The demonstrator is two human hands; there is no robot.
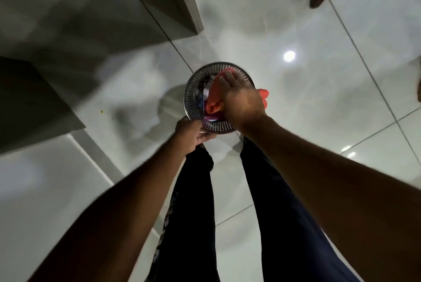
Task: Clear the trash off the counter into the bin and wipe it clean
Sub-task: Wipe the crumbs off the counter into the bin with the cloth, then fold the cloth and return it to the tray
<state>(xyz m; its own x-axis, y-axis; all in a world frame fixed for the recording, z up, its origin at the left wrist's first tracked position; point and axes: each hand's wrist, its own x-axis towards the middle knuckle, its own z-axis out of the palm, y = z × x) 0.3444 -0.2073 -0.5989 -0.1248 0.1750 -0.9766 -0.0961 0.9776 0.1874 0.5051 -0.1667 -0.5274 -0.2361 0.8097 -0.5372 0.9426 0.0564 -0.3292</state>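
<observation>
Bin (193, 90) stands on the tiled floor (319, 99) directly ahead of my feet, seen from straight above: round, perforated metal wall, mouth up. Contents visible inside: pale crumpled scraps and something purple near the rim closest to me; blur prevents closer identification. Left hand (190, 132) is at the near rim, fingers curled onto or under its edge, apparently steadying it; whether they fully grip the rim I cannot tell, the frame is smeared there. Right hand (239, 101) is over the mouth, palm down, fingers (227, 78) loosely spread and pointing away from me toward the far rim. Beneath that palm lies a red-orange cloth (213, 101), bunched, its long axis running roughly from near rim to far rim, with one end showing past the right side of my wrist, outside the rim line. The palm rests on the cloth; the fingers do not visibly pinch it. Key relation: cloth sits directly under the right hand and above the bin's opening, so the right hand is the working one; the left is at the rim only. Judgement: trash appears to be in already, and the cloth is needed for wiping, so it must not go in with it. Next move would call for closing the right fingers on the cloth and lifting straight up. Desk (68, 19) lies to my upper left, well apart from both hands; its surface is too blurred to assess.
</observation>
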